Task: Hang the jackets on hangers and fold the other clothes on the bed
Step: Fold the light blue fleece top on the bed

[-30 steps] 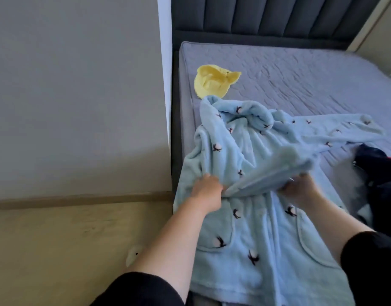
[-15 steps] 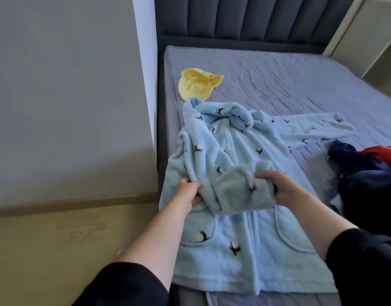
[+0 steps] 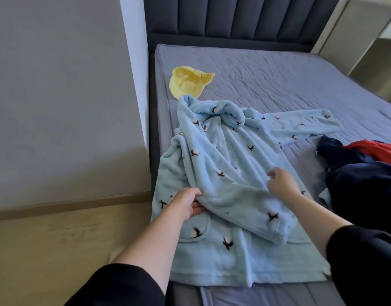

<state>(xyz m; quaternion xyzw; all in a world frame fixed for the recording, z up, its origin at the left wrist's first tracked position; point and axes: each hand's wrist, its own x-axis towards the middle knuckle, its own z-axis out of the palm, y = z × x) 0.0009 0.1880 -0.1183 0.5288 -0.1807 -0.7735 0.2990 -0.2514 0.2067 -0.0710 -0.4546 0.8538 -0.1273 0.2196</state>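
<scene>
A light blue fleece robe (image 3: 225,164) with small dark bird prints lies spread on the grey bed (image 3: 278,80), hood toward the headboard. One sleeve is folded across its front, the other stretches to the right. My left hand (image 3: 186,205) grips the folded sleeve's edge at the robe's left side. My right hand (image 3: 280,182) rests on the sleeve near the middle, fingers loosely bent. A yellow cap (image 3: 189,82) lies beyond the hood. Dark navy and red clothes (image 3: 362,173) are piled at the right.
A grey wall or cabinet side (image 3: 64,96) stands close along the bed's left edge, with a wooden floor (image 3: 57,250) below it. The dark padded headboard (image 3: 234,18) is at the back. A pale shelf unit (image 3: 371,40) stands at the far right.
The bunched sleeve that both hands held up has been laid diagonally across the robe's front. My right hand has let go and moved up onto the fabric; my left hand still grips the edge.
</scene>
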